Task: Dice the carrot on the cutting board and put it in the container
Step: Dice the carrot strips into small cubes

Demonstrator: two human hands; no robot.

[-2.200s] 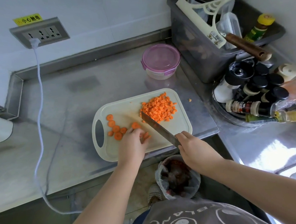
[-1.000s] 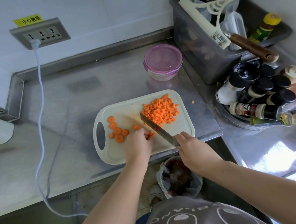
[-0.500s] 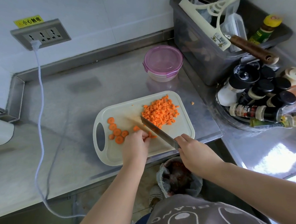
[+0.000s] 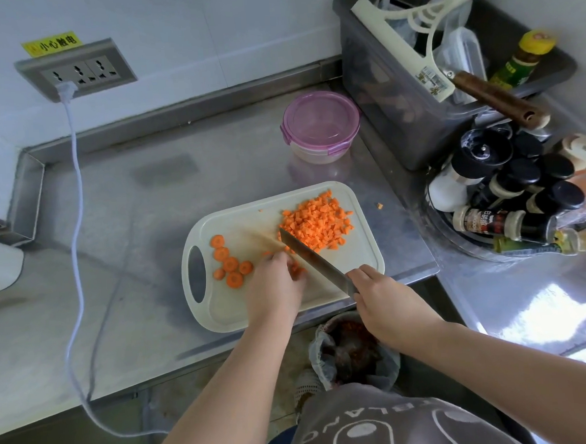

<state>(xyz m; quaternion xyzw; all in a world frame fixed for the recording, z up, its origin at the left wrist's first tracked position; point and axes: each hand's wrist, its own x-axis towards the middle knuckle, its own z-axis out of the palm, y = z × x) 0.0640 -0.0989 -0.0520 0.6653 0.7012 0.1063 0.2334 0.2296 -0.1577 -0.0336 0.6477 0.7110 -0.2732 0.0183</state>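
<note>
The right hand [image 4: 382,298] is wrapped round the handle of the knife [image 4: 313,260], the blade angled across the cutting board [image 4: 221,305] with its tip at the edge of the diced pile [image 4: 315,220]. The left hand [image 4: 275,284] curls its fingers down over a few carrot pieces [image 4: 296,269], pinning them right beside the blade. That's the danger: fingertips next to steel with small, slippery bits under them. If one rolls, the edge could catch a finger.

The board sits close to the front edge of the counter [image 4: 130,214], with a bin [image 4: 352,352] below, so a hard chop or a careless sweep could send dice over. One cube [image 4: 380,205] already lies off the board. Several rounds [image 4: 228,260] wait uncut near the handle hole. The container [image 4: 318,153] stands well behind the board with its pink lid [image 4: 319,117] on, so scooping before opening it would mean a spill.
</note>
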